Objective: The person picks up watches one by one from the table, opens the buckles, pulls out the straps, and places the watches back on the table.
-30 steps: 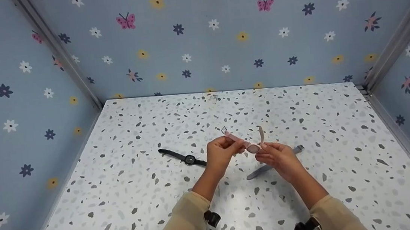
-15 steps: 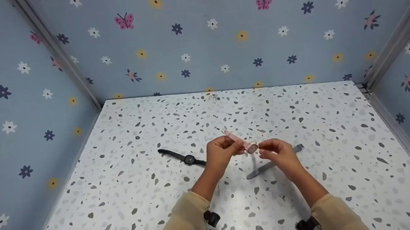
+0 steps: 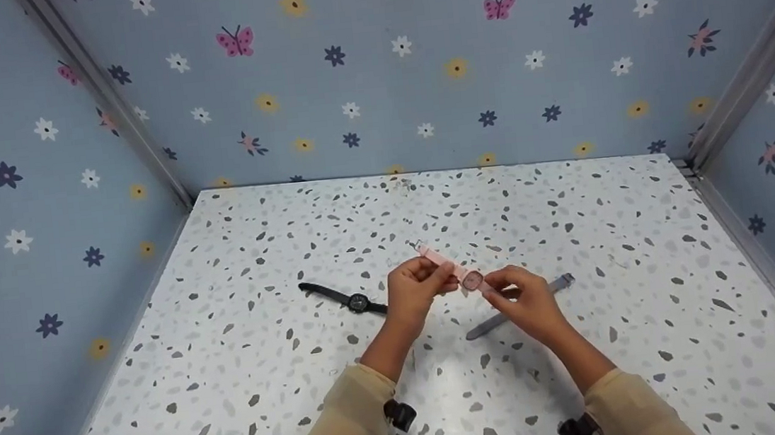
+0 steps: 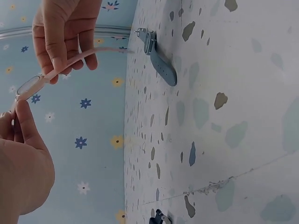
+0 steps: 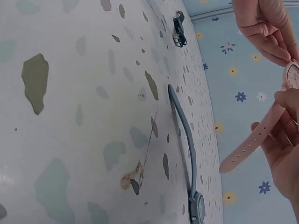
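Note:
A pink wristwatch (image 3: 472, 280) is held up above the table between both hands. My left hand (image 3: 412, 295) pinches the buckle side of its strap close to the case, the buckle pointing away. My right hand (image 3: 527, 298) pinches the other strap half, whose holed tail (image 5: 250, 144) hangs past the fingers in the right wrist view. The round dial (image 5: 293, 74) faces up toward the head camera. Beneath the right hand lies a grey-blue wristwatch (image 3: 489, 325), partly hidden by that hand. To the left of the left hand a black wristwatch (image 3: 359, 303) lies stretched out, one end behind the wrist.
The white speckled table (image 3: 268, 385) meets a blue flowered back wall (image 3: 373, 69). Similar panels with metal corner posts (image 3: 114, 109) stand on the left and right. Each sleeve carries a small black camera (image 3: 401, 414).
The right hand briefly let go of the pink watch, its loose strap dropped down, and the fingers now pinch that strap again. The dial has turned upward. The left hand keeps its hold.

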Available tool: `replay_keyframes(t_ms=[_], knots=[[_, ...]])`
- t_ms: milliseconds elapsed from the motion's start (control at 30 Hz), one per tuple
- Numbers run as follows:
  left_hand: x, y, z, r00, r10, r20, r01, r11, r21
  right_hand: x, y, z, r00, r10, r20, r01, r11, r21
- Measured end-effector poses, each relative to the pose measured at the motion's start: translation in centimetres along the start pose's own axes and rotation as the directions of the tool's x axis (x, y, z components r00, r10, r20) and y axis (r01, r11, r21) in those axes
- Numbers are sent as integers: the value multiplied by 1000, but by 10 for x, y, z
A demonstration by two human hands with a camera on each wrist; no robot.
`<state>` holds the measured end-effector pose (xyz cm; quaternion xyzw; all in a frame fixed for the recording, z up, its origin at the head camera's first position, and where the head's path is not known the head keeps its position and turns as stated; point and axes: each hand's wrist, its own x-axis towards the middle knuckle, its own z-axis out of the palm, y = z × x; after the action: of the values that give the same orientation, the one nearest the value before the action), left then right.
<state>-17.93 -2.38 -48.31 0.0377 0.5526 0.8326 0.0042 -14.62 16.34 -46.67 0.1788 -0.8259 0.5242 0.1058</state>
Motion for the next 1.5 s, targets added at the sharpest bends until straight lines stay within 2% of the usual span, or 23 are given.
replay_keyframes(t_ms=[100, 200, 400, 533, 667, 767, 900, 1100, 1233, 1500], knots=[[1, -1, -1, 1000, 1, -14, -1, 1000, 19, 0, 1, -2, 996, 73, 57, -80, 990, 116], [1, -1, 0, 1000, 3, -16, -2, 999, 43, 0, 5, -3, 983, 148, 104, -169, 958, 232], [0, -2, 0, 999, 8, -33, -6, 999, 51, 1, 9, -2, 960, 226, 162, -266, 917, 297], [-1, -1, 0, 999, 2, -40, 0, 999, 43, 0, 7, -3, 954, 238, 184, -278, 932, 233], [1, 0, -1, 999, -6, -33, 8, 999, 48, -1, 23, 0, 959, 230, 163, -252, 960, 125], [2, -1, -3, 1000, -10, -29, 12, 998, 59, -2, 27, 0, 960, 227, 164, -243, 966, 90], [1, -2, -5, 999, -15, -29, 17, 998, 58, -4, 17, -8, 959, 209, 189, -219, 975, 32], [1, -5, -13, 998, -26, -54, 30, 996, 81, -7, 41, -16, 970, 150, 192, -144, 988, -48], [3, -7, -17, 997, -21, -71, 26, 996, 80, -8, 48, -24, 981, 114, 155, -104, 992, -72], [12, -4, -28, 994, -42, -103, 49, 997, 63, -11, 55, -40, 992, 115, 57, -110, 990, -90]])
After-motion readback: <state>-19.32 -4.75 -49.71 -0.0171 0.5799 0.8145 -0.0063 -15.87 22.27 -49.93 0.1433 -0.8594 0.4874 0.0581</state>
